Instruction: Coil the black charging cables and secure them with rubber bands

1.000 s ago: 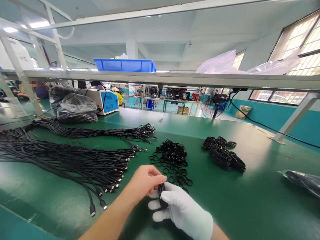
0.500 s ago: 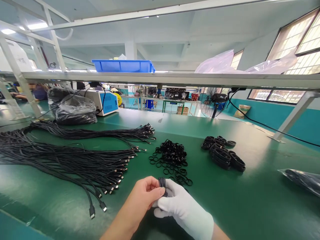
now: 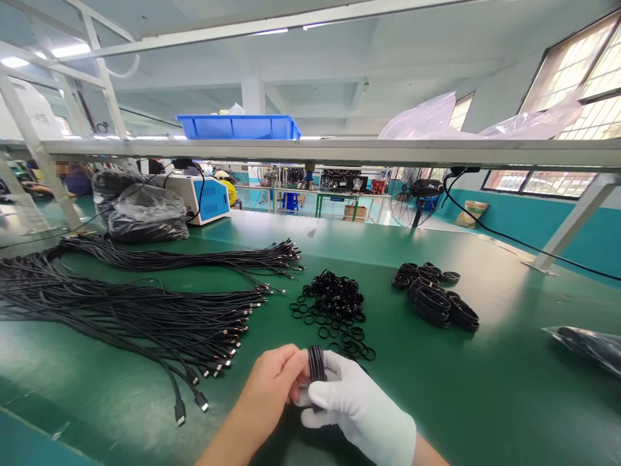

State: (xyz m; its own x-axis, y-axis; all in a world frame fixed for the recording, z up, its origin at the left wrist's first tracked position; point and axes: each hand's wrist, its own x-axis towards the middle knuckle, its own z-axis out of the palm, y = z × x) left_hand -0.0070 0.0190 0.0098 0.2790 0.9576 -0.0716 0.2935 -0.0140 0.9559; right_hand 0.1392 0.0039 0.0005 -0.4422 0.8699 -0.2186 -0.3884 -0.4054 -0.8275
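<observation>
A coiled black cable [image 3: 317, 364] stands on edge between my hands at the front of the green table. My right hand [image 3: 347, 395], in a white glove, holds the coil from the right with its thumb in front. My bare left hand [image 3: 280, 382] is closed against the coil's left side, its fingertips partly hidden behind it. Just beyond my hands lies a pile of small black rings [image 3: 337, 299]. Loose black cables [image 3: 160, 317] with metal connector ends spread out on the left, with a second bundle [image 3: 194, 259] behind them.
Several finished cable coils [image 3: 429, 298] lie to the right. A clear bag with black contents [image 3: 587, 346] is at the right edge. Farther back stand plastic-wrapped goods [image 3: 145, 210] and a blue-and-white machine [image 3: 206, 197]. A shelf [image 3: 339, 150] crosses above, holding a blue tray [image 3: 240, 127].
My left thumb has moved off the front of the coil, so more of its windings show. My right hand keeps its hold, nearly still.
</observation>
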